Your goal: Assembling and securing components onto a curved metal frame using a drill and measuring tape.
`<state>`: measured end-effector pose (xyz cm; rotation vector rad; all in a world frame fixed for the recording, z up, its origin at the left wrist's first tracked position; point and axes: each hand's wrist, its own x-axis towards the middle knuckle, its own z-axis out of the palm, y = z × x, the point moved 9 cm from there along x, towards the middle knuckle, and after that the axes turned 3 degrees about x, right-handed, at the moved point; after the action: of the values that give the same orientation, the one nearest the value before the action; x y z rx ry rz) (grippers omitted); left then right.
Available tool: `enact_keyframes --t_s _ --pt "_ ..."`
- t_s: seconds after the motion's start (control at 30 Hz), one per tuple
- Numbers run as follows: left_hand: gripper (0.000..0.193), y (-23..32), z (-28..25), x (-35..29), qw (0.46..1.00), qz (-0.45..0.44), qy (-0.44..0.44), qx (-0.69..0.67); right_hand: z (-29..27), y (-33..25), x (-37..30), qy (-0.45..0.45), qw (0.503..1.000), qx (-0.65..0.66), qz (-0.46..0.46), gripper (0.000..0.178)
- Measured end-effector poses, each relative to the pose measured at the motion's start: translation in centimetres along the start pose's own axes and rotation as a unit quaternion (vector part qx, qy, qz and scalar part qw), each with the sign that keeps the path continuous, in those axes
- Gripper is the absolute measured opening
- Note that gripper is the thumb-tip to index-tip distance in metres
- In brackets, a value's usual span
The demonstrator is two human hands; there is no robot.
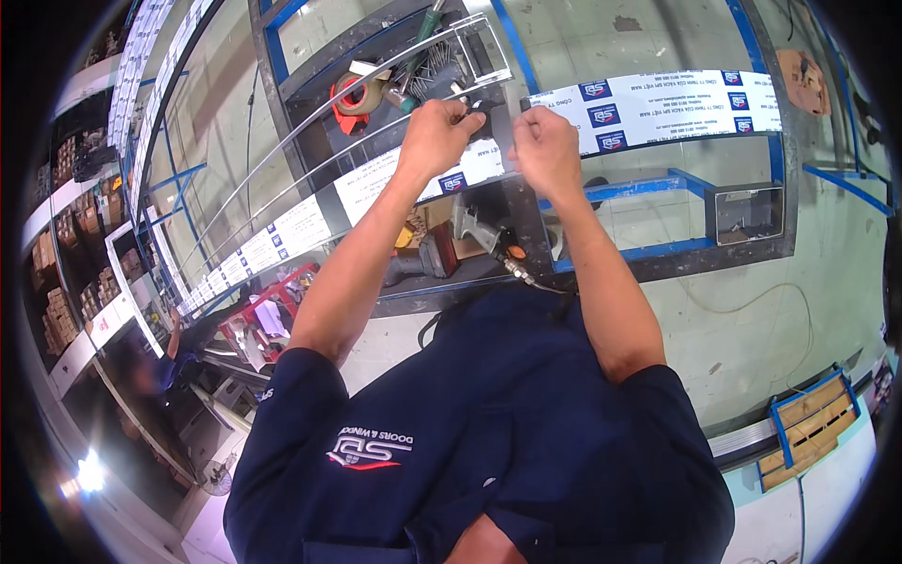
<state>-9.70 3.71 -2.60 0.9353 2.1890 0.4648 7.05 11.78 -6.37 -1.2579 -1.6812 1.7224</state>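
My left hand (439, 138) is closed in a pinch over the workbench, thumb and forefinger on a small black part (481, 106). Just right of it, my right hand (548, 155) has its fingers curled together; whatever they grip is hidden. Both hands are above a long profile wrapped in printed white film. Its left length (371, 186) passes under my left wrist, and its right length (672, 111) runs on past my right hand. Between the hands shows a bare grey strip (503, 122). Thin metal rails (324, 113) end in a small rectangular frame (484, 49) beyond my left hand.
On the bench lie a tape roll in a red dispenser (355, 99), a pile of screws (434, 64), a cordless power tool (423, 258) and an air tool (484, 230) with a hose. Blue-edged dark bench rails (658, 268) surround openings. Another person (164, 367) is at far left.
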Motion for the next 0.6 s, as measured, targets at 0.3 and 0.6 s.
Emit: enact_keyframes --t_s 0.3,0.6 --pt "0.041 -0.9 0.6 -0.8 0.998 -0.040 -0.003 -0.048 -3.7 -1.1 -1.0 0.076 0.995 -0.045 -0.044 0.017" --pt "0.048 1.8 -2.7 -7.5 0.974 0.009 0.185 -0.130 1.2 -8.5 -6.3 0.051 0.936 -0.259 -0.233 0.005"
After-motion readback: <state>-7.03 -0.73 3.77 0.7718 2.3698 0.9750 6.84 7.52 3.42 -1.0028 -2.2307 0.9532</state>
